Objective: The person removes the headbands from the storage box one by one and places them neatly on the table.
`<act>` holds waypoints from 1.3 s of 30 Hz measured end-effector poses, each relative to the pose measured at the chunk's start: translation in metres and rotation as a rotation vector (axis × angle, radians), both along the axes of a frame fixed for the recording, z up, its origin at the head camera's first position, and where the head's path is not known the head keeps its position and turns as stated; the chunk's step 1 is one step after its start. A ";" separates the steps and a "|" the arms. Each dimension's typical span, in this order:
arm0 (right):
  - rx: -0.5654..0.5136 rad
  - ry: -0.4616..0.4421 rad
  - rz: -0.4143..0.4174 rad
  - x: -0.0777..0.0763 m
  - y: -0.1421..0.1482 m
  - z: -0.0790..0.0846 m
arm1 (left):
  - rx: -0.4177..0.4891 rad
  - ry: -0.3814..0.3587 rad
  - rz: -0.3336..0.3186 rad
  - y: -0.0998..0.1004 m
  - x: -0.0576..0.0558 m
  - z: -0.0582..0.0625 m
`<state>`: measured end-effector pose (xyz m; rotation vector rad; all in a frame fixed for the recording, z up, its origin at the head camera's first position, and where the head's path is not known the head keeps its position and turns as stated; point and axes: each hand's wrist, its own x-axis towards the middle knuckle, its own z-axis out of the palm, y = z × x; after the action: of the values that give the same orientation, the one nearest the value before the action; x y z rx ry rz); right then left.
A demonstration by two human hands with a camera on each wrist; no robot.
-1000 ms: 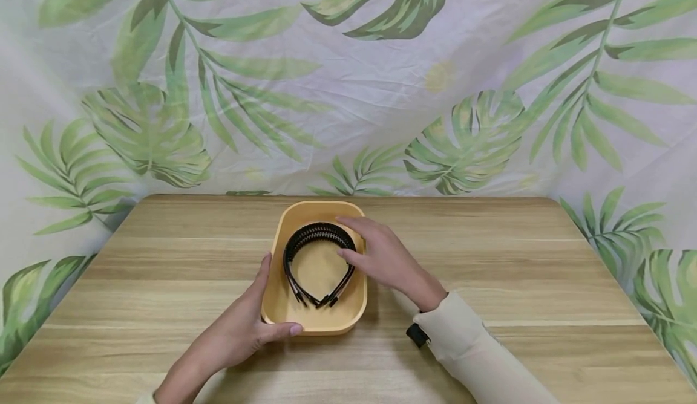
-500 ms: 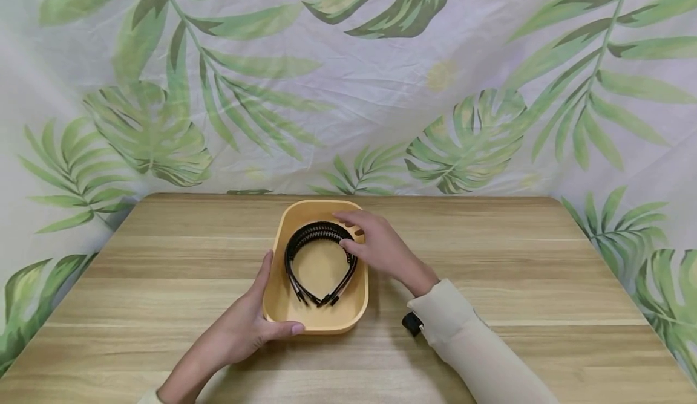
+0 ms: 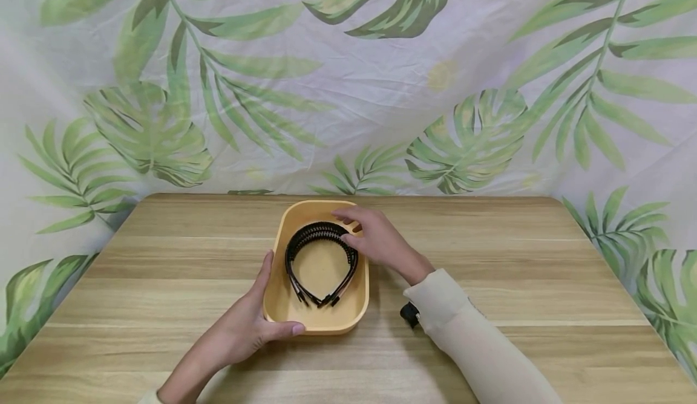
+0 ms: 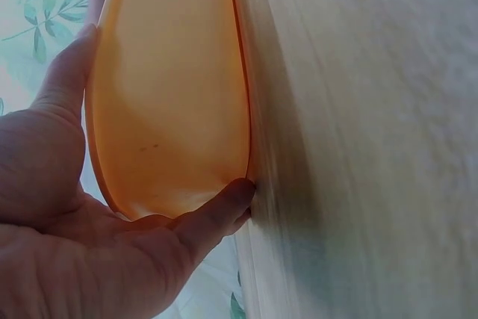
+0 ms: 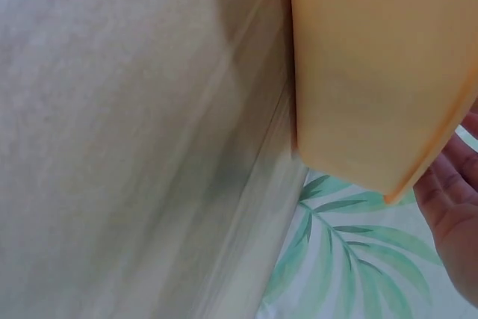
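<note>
In the head view, your right hand point(image 3: 381, 241) hides the yellow container's point(image 3: 329, 320) far right corner and part of the black headbands point(image 3: 318, 231), whose overlap prevents a count. At the near left corner, the wall conceals fingers of your left hand point(image 3: 246, 325). The lower border crops the table's point(image 3: 490, 271) near edge.

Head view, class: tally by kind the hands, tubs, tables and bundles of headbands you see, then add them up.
Hands: 2, the left hand and the right hand
Tubs: 1, the yellow tub
Headband bundles: 1, the black headbands (overlapping, so their exact number is unclear)
Tables: 1, the wood-grain table
Total: 5
</note>
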<state>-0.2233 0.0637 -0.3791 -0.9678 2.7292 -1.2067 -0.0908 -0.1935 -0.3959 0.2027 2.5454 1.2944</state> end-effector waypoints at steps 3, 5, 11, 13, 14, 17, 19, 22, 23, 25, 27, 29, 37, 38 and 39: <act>-0.006 -0.009 0.013 -0.003 -0.002 -0.001 | 0.003 0.004 -0.002 0.000 0.000 0.000; -0.012 -0.024 0.016 -0.005 -0.003 -0.001 | 0.008 0.006 -0.003 0.000 0.000 0.000; -0.020 -0.057 0.009 -0.009 -0.006 -0.002 | 0.010 0.005 0.000 0.001 0.000 -0.001; -0.021 -0.063 0.005 -0.010 -0.006 -0.003 | 0.011 0.008 -0.003 0.001 -0.001 -0.001; -0.020 -0.065 0.002 -0.011 -0.006 -0.004 | 0.014 0.010 -0.004 0.001 -0.001 -0.002; -0.022 -0.068 -0.004 -0.013 -0.007 -0.006 | 0.012 0.014 -0.006 0.001 -0.001 -0.002; -0.025 -0.065 -0.004 -0.014 -0.007 -0.007 | 0.011 0.014 -0.005 0.001 -0.001 -0.002; -0.031 -0.057 0.001 -0.016 -0.007 -0.009 | 0.009 0.004 0.004 0.001 -0.001 -0.001; -0.033 -0.053 0.004 -0.016 -0.008 -0.009 | 0.007 0.005 0.003 0.001 -0.001 -0.001; -0.033 -0.047 0.009 -0.017 -0.008 -0.010 | 0.009 0.002 0.008 0.001 -0.001 -0.001; -0.029 -0.042 0.014 -0.018 -0.009 -0.010 | 0.009 0.003 0.009 0.001 -0.001 -0.001; -0.029 -0.044 0.016 -0.018 -0.009 -0.011 | 0.005 0.005 0.011 0.001 -0.001 0.000; -0.002 -0.038 0.014 -0.020 -0.012 -0.012 | -0.002 0.013 0.011 -0.001 -0.001 0.000; -0.001 -0.037 0.013 -0.020 -0.012 -0.012 | -0.002 0.013 0.012 -0.001 -0.001 0.000; 0.000 -0.036 0.013 -0.020 -0.012 -0.012 | -0.005 0.014 0.012 -0.001 -0.001 0.000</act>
<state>-0.2435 0.0512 -0.3910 -0.9522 2.6913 -1.2105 -0.0921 -0.1944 -0.3955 0.1961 2.5657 1.2956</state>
